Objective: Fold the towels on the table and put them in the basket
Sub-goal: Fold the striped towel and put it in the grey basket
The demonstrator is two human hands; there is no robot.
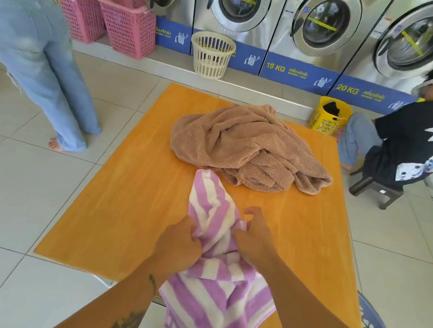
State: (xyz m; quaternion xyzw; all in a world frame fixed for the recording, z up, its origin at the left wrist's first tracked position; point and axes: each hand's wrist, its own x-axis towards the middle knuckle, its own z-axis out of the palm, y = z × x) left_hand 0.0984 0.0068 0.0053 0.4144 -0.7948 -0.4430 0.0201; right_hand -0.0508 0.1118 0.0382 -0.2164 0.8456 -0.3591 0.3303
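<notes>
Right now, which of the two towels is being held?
The purple-and-white striped towel, gripped by both the left hand and right hand. The brown towel lies untouched in a heap farther back.

Both bare forearms reach forward, close together. The left hand (178,244) is fisted, knuckles up, gripping cloth. The right hand (254,236) pinches cloth with curled fingers.

towels 2: striped towel (214,283), brown towel (244,145) | hands 2: left hand (177,246), right hand (254,239) | table (122,205) 1 | baskets 5: pink 2, cream 1, yellow 1, blue 1 | washing machines 5 | other people 2 | stool 1
</notes>
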